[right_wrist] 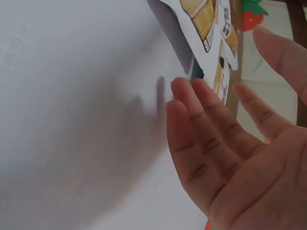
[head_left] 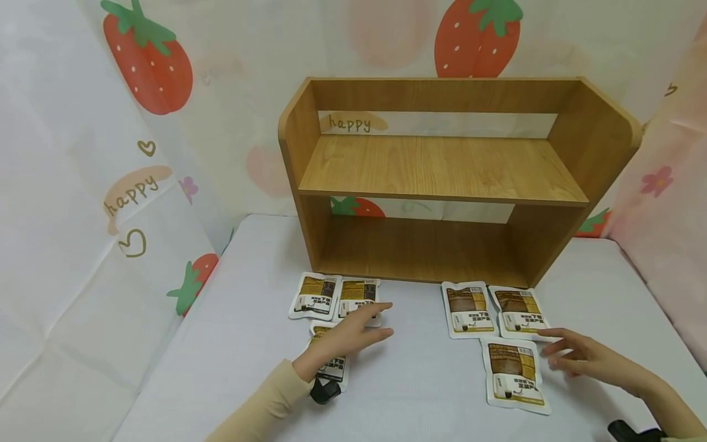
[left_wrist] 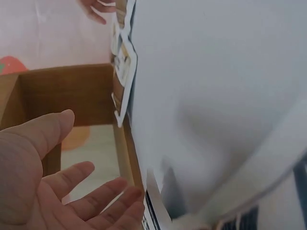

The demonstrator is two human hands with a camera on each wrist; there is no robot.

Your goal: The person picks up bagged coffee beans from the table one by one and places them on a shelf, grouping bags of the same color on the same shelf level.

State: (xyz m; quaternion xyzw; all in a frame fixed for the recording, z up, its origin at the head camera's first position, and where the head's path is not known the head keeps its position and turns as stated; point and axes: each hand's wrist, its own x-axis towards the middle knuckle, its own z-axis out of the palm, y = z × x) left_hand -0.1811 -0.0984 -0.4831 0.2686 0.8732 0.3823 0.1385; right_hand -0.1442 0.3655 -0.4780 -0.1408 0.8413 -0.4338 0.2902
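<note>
My left hand (head_left: 349, 334) hovers over the left group of flat white-edged food pouches, fingers spread and nothing held; its palm also shows in the left wrist view. Below it one pouch (head_left: 334, 368) is partly covered by the hand and wrist. Two more, a left pouch (head_left: 313, 297) and a right pouch (head_left: 353, 290), lie side by side behind it. My right hand (head_left: 593, 361), fingers loosely bent, is beside the right group: a front pouch (head_left: 513, 376), a back left pouch (head_left: 469, 310) and a back right pouch (head_left: 519, 312), whose corner its fingertips overlap in the head view.
A two-level wooden shelf (head_left: 442, 166) stands at the back of the white-covered table (head_left: 420, 374), its boards bare. The back pouches lie right at its front edge. Printed strawberry cloth (head_left: 237, 116) hangs behind and on both sides. A black wrist strap (head_left: 324, 391) shows at the left sleeve.
</note>
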